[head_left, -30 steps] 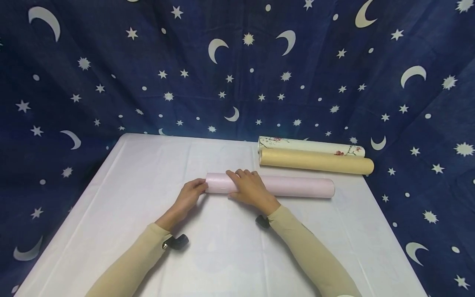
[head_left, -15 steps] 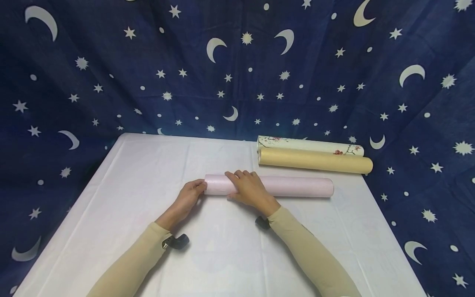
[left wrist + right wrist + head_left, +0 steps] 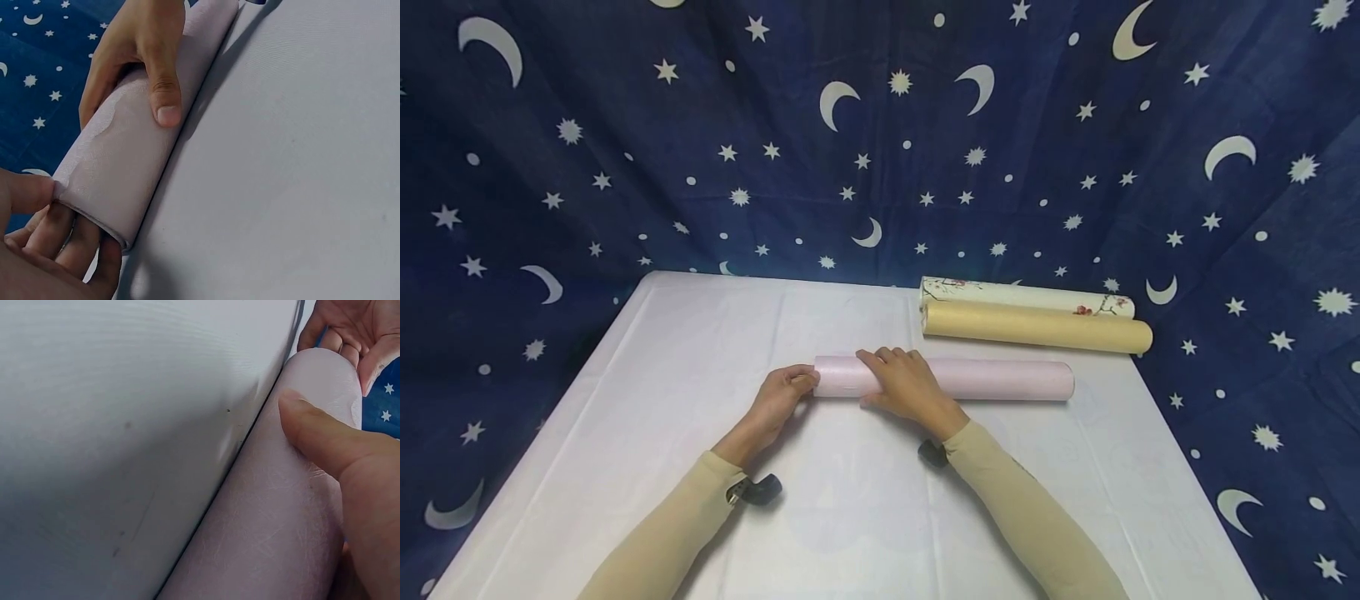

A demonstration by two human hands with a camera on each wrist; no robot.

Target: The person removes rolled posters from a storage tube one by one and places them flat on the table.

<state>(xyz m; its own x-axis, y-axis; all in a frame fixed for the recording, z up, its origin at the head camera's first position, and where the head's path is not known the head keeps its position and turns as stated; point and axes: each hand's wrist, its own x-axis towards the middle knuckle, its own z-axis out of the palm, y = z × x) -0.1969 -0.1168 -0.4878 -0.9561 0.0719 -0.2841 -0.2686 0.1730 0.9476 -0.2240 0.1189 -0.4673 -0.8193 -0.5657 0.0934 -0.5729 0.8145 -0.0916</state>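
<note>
A pale pink wallpaper roll [image 3: 1000, 379] lies crosswise on the white-covered table. My left hand [image 3: 778, 398] is at its left end; in the left wrist view the thumb pinches the rim of the roll [image 3: 119, 162] while several fingers are tucked at the open end. Across the roll's left half, my right hand [image 3: 910, 385] grips it from above. Its thumb [image 3: 319, 434] presses the near side in the right wrist view, with the other fingers over the far side, mostly hidden there. A loose-looking paper edge runs along the roll in the left wrist view.
Behind the pink roll, a yellow roll [image 3: 1037, 325] and a white roll with a blossom print [image 3: 1022, 293] lie side by side at the table's back right. A dark blue curtain [image 3: 790, 108] with moons and stars hangs behind the white table surface [image 3: 850, 517].
Both hands keep their hold on the pink roll. The left fingers shift very slightly at its end; otherwise the view only sways a little.
</note>
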